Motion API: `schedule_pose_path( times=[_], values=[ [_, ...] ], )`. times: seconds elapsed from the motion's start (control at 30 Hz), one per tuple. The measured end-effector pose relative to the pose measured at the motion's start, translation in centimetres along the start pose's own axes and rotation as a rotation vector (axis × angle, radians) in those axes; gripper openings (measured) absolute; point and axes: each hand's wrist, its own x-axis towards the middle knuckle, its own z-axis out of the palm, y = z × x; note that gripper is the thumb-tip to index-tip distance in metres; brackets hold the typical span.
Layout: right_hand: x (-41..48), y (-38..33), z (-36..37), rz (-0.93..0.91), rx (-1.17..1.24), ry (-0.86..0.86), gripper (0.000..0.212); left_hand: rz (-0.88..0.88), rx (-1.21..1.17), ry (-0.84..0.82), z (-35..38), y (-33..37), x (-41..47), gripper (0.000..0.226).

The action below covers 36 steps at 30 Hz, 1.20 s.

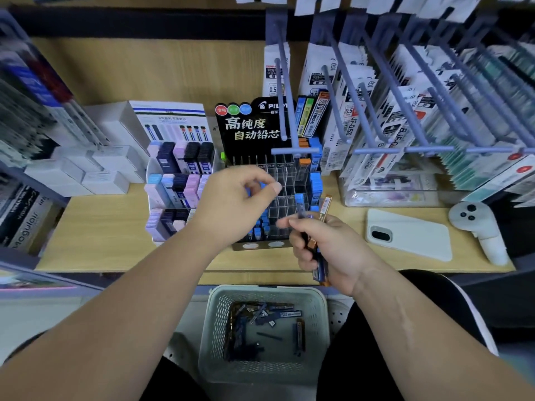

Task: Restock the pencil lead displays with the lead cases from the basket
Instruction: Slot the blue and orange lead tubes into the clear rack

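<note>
Held cases: the right hand (330, 247) is gripping a small bundle of lead cases (324, 208), orange and dark blue, with its fingers curled round them. The ends are sticking out above and below the fist, just in front of the black display.
Left hand: the left hand (231, 198) is hovering over the display's clear grid, fingers curled and thumb tip meeting the forefinger. Whether it is pinching anything, I cannot tell.
Black display: the black display (252, 125) is standing on the wooden shelf (101, 227). Blue cases (315, 180) are sitting in its right-hand column and in some front slots.
White display: the white display (150, 172) is standing just left of the black one, carrying pastel and dark cases in three tiers.
Basket: the basket (214, 342) is sitting below the shelf edge, between the person's legs. Loose cases (260, 314) are lying jumbled on its bottom, mostly dark blue, with one orange-ended case at the right.
Right side: a white phone (411, 235) is lying camera side up on the shelf, with a white controller (477, 227) just beyond it.
Behind: refill packs (376, 111) are hanging from pegs.
Left side: white boxes (95, 169) are sitting stacked beside the white display.
</note>
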Motion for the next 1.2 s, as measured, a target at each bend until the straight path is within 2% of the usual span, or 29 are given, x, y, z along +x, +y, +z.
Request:
schedule_pose_path(
  times=[0.1, 0.23, 0.4, 0.63, 0.77, 0.87, 0.97, 1.07, 1.2],
  values=[
    [0.4, 0.5, 0.1, 0.019, -0.093, -0.055, 0.018, -0.083, -0.211, -0.101, 0.4, 1.5, -1.9, 0.009],
    [0.5, 1.3, 0.6, 0.040, -0.190, -0.138, 0.019, -0.153, -0.239, -0.124, 1.1, 1.5, -2.8, 0.006],
    [0.8, 1.3, 0.4, 0.051, -0.105, -0.217, 0.017, -0.268, -0.385, -0.098, 1.2, 1.6, -3.1, 0.010],
    [1.1, 1.0, -0.6, 0.050, -0.012, -0.258, 0.015, -0.260, -0.405, -0.129, 1.1, 2.0, -2.5, 0.017],
    [1.3, 1.2, -0.9, -0.002, -0.019, -0.167, 0.018, -0.229, -0.338, -0.058, 0.7, 2.0, -1.7, 0.015],
    [1.6, 1.3, -1.2, -0.081, -0.020, 0.031, 0.019, -0.234, -0.303, 0.040, 0.0, 1.8, -0.6, 0.016],
    [1.7, 1.0, -1.8, -0.117, 0.016, 0.197, 0.022, -0.202, -0.163, 0.036, -0.3, 1.7, 0.6, 0.012],
    [1.6, 0.7, -2.1, -0.099, 0.094, 0.221, 0.024, -0.133, 0.061, 0.006, -0.1, 1.8, 1.3, 0.008],
    [1.6, 0.8, -1.9, -0.088, 0.108, 0.222, 0.025, -0.047, 0.233, 0.039, 0.3, 1.6, 2.0, 0.008]
  ],
)
